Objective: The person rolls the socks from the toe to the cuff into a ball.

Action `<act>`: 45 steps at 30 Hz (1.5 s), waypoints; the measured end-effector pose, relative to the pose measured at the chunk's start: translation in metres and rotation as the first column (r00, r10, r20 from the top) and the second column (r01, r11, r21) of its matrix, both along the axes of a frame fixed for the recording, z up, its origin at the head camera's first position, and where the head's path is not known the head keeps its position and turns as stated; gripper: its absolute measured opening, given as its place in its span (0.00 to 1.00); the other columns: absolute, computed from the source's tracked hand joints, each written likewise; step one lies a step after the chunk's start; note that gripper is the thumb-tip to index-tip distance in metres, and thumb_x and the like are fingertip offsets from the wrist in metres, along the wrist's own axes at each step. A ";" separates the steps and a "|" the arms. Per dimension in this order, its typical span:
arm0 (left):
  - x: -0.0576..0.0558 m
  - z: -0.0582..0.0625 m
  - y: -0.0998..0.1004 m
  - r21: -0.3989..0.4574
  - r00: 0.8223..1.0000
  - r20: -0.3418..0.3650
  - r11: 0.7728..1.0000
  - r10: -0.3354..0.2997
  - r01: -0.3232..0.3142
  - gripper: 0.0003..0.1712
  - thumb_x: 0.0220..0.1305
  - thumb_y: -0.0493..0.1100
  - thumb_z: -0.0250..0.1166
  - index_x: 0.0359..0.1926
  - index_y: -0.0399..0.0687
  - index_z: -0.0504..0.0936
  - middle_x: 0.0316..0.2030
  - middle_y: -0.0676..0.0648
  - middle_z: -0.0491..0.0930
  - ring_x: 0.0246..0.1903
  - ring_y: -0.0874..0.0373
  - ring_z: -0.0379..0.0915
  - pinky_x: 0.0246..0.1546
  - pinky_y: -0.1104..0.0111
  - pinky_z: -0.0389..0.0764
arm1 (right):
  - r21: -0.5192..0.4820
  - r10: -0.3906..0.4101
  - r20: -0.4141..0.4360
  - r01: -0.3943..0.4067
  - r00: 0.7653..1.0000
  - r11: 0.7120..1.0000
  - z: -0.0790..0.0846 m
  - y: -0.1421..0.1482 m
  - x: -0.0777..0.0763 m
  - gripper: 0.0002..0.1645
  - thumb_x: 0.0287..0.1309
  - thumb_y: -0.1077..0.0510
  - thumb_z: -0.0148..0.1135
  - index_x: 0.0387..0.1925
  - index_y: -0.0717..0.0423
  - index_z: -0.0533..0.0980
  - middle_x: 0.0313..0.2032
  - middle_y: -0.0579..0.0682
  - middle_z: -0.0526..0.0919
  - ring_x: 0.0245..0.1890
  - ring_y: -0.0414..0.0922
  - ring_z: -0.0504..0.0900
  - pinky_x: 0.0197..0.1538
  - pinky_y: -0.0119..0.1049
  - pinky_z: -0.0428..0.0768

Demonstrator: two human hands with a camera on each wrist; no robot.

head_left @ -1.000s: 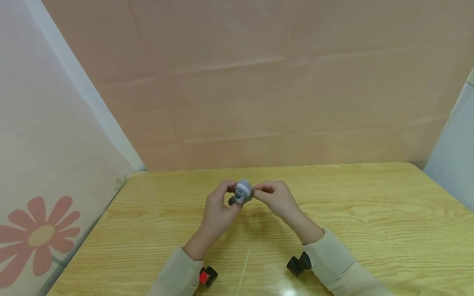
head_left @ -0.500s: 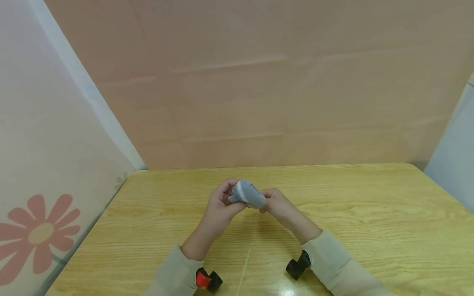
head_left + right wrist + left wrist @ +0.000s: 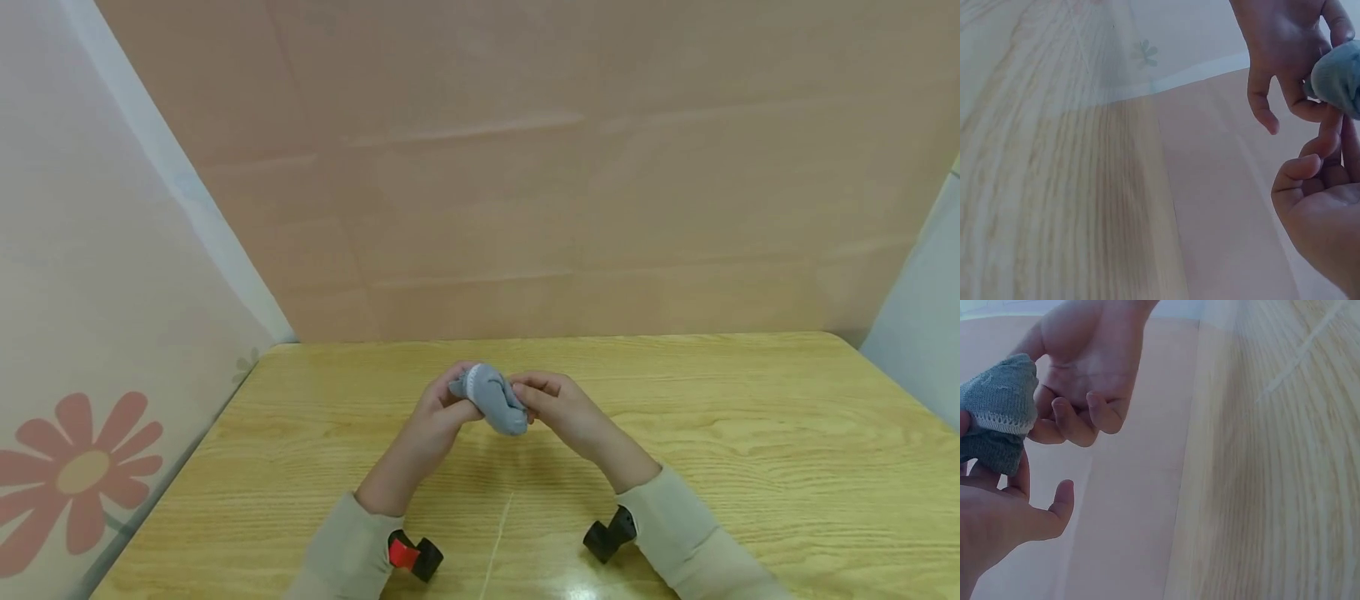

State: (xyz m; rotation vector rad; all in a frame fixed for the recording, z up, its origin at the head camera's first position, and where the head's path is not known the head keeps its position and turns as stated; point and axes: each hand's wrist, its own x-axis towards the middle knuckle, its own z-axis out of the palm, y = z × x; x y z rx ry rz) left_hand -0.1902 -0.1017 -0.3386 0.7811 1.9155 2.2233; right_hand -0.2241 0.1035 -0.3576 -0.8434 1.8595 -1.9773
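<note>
A bunched grey knitted sock (image 3: 497, 403) with a white band hangs above the table between my hands. My left hand (image 3: 435, 425) grips its banded end, thumb in front and fingers behind. At the other end, my right hand (image 3: 570, 417) pinches a fold on the right side with thumb and forefinger. In the left wrist view the ribbed knit and band of the sock (image 3: 1004, 394) show close up, cut off by the frame's left edge. The right wrist view catches only the rounded end of the sock (image 3: 1337, 75); the pinching fingertips are partly hidden there.
A wood-grain table (image 3: 300, 467) lies below the hands. A pinkish-brown sheet (image 3: 480, 208) rises behind it, and a pale panel with a red flower (image 3: 82, 479) stands on the left. Black wrist-worn devices (image 3: 429, 560) hang by both beige sleeves.
The sock has turned from end-on to side-on, its rounded end swinging right and down. My right hand has shifted its pinch along it; the left hand has moved slightly left.
</note>
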 end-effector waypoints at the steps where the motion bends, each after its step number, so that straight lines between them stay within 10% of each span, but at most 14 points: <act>1: 0.000 0.000 0.000 -0.005 1.000 0.006 1.000 -0.003 0.003 0.19 0.62 0.29 0.52 0.54 0.35 0.69 0.44 0.53 0.73 0.44 0.59 0.68 0.49 0.64 0.71 | 0.001 0.002 -0.008 -0.002 1.000 1.000 0.001 0.001 0.000 0.12 0.68 0.49 0.54 0.45 0.49 0.78 0.38 0.41 0.79 0.36 0.38 0.73 0.40 0.32 0.72; 8: -0.003 -0.003 0.004 -0.041 0.992 0.033 0.992 0.121 -0.119 0.25 0.60 0.28 0.52 0.59 0.34 0.59 0.48 0.48 0.68 0.47 0.57 0.66 0.50 0.64 0.69 | -0.002 0.001 -0.018 -0.001 1.000 1.000 0.005 0.000 0.003 0.22 0.65 0.48 0.59 0.52 0.59 0.75 0.41 0.41 0.79 0.37 0.38 0.73 0.40 0.31 0.72; 15: -0.003 -0.006 0.009 -0.084 0.924 0.044 0.923 0.380 -0.375 0.14 0.62 0.28 0.56 0.49 0.30 0.68 0.40 0.46 0.74 0.42 0.59 0.71 0.46 0.72 0.73 | 0.026 -0.155 -0.014 0.156 0.988 0.987 0.006 -0.006 0.003 0.24 0.62 0.51 0.63 0.48 0.69 0.74 0.37 0.40 0.80 0.37 0.37 0.76 0.43 0.32 0.75; 23: -0.001 -0.008 0.008 -0.170 0.926 -0.095 0.911 0.364 -0.376 0.17 0.62 0.30 0.61 0.53 0.31 0.76 0.46 0.39 0.79 0.42 0.56 0.75 0.47 0.67 0.75 | 0.048 -0.234 -0.079 0.238 0.969 0.970 0.004 -0.010 0.004 0.17 0.60 0.59 0.64 0.41 0.70 0.73 0.37 0.43 0.79 0.37 0.40 0.78 0.43 0.33 0.78; 34: -0.002 -0.015 0.014 -0.319 0.886 -0.254 0.832 0.387 -0.455 0.16 0.56 0.34 0.66 0.48 0.41 0.80 0.40 0.46 0.82 0.42 0.53 0.75 0.49 0.49 0.70 | 0.059 -0.284 -0.156 0.296 0.946 0.953 0.006 -0.008 0.007 0.16 0.64 0.58 0.60 0.44 0.70 0.77 0.41 0.51 0.80 0.41 0.41 0.80 0.49 0.35 0.79; 45: -0.001 -0.019 0.016 -0.324 0.883 -0.313 0.835 0.350 -0.445 0.16 0.55 0.31 0.63 0.47 0.41 0.81 0.38 0.49 0.83 0.40 0.55 0.73 0.47 0.55 0.69 | 0.105 -0.251 -0.377 0.310 0.892 0.945 0.011 -0.012 0.010 0.09 0.65 0.59 0.58 0.36 0.63 0.77 0.36 0.51 0.79 0.34 0.41 0.75 0.38 0.33 0.76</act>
